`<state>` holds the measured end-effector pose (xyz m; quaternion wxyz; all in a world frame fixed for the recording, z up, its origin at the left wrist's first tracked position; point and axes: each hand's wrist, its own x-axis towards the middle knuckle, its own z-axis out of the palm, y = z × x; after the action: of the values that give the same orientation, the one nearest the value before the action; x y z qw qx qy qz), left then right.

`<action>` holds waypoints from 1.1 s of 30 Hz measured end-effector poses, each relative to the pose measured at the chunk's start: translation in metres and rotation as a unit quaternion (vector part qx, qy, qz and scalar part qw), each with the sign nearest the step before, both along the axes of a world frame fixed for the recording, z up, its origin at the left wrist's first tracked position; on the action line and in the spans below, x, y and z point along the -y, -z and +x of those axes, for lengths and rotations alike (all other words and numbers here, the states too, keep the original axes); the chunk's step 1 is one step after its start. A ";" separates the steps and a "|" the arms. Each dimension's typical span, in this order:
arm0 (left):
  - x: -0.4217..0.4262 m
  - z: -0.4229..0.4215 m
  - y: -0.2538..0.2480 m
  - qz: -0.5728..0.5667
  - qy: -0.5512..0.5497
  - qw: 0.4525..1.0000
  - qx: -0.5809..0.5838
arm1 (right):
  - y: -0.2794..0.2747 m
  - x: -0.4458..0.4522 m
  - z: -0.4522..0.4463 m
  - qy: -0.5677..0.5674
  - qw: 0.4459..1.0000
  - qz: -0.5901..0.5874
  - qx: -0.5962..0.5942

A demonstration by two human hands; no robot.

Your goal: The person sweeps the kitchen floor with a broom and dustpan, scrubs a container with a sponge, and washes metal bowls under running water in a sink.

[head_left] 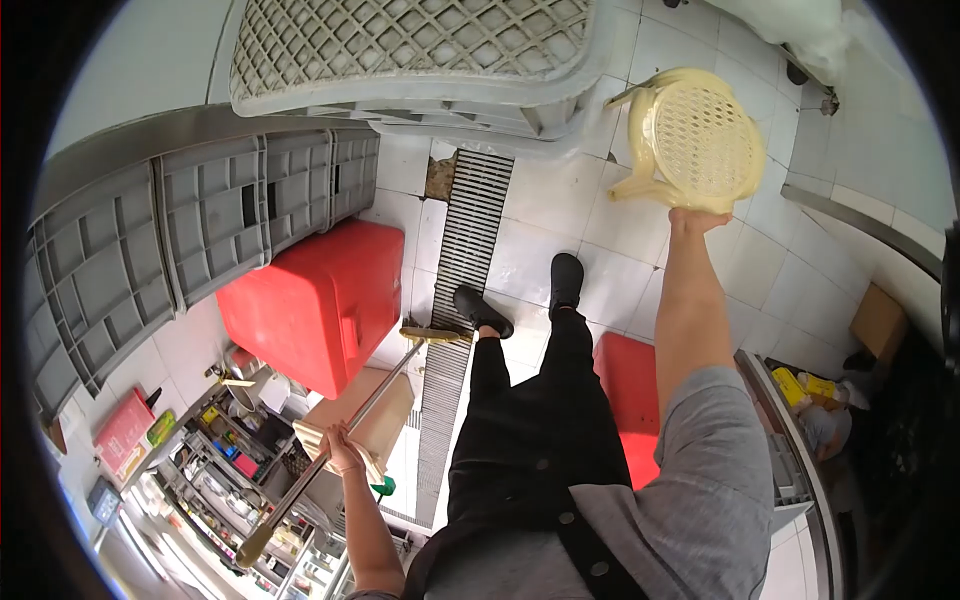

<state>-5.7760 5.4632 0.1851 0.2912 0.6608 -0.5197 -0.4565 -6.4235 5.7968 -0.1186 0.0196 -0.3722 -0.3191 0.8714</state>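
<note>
My left hand (343, 449) is wrapped round the long metal handle of a floor tool (378, 391), whose yellowish head rests near the floor by the drain grate. At the right, my right hand (698, 220) grips the edge of a pale yellow plastic stool (700, 135) with a woven-pattern seat, held out to the front. Its fingers are partly hidden by the stool's rim. Two of the stool's legs point left.
A red tub (320, 300) stands left of the drain grate (470, 220). Grey crates (210, 215) line the left, and a large grey crate (410, 50) is at the top. Another red container (628, 390) is beside my legs. A metal-edged counter (800, 450) stands at the right.
</note>
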 end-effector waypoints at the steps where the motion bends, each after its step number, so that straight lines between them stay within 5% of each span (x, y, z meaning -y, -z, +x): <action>1: 0.002 -0.004 -0.001 0.012 -0.026 1.000 0.006 | 0.002 0.000 0.003 -0.011 1.000 -0.021 -0.021; 3: 0.005 -0.008 0.000 0.011 -0.040 0.999 0.006 | 0.006 -0.004 0.011 -0.033 0.996 -0.061 -0.063; 8: 0.009 -0.019 0.001 0.038 -0.096 0.995 -0.002 | -0.005 -0.007 0.028 -0.050 0.991 -0.075 0.096; 15: 0.035 -0.010 0.027 0.028 0.058 0.997 0.044 | -0.050 -0.009 0.059 -0.193 0.948 -0.049 0.247; 17: 0.045 -0.026 0.026 0.035 0.140 0.987 0.070 | -0.072 0.025 0.104 -0.378 0.908 0.029 0.181; 21: 0.049 -0.086 0.044 0.047 0.292 0.944 0.143 | -0.285 0.145 0.204 -0.690 0.712 0.018 -0.125; 22: 0.042 -0.103 0.046 0.023 0.327 0.935 0.134 | -0.328 0.167 0.223 -0.716 0.677 -0.060 -0.159; 24: 0.016 -0.120 0.064 -0.061 0.384 0.907 0.161 | -0.431 0.195 0.249 -0.678 0.652 -0.050 -0.337; 26: -0.022 -0.159 -0.014 -0.069 0.500 0.858 0.096 | -0.496 0.203 0.258 -0.619 0.655 -0.056 -0.429; 27: -0.037 -0.163 -0.010 -0.116 0.523 0.845 0.004 | -0.521 0.210 0.265 -0.585 0.652 -0.067 -0.477; 28: -0.043 -0.168 -0.011 -0.017 0.526 0.850 0.034 | -0.538 0.201 0.265 -0.614 0.576 -0.101 -0.530; 31: -0.046 -0.202 -0.049 -0.158 0.589 0.790 -0.053 | -0.609 0.181 0.311 -0.550 0.703 -0.083 -0.442; 33: -0.048 -0.211 -0.083 -0.131 0.598 0.790 -0.035 | -0.631 0.164 0.325 -0.570 0.702 -0.036 -0.425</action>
<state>-5.9873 5.5107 0.2677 0.0617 0.1570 -0.8555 -0.4895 -6.0985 5.6327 0.5120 -0.3605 0.2901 -0.3966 0.7928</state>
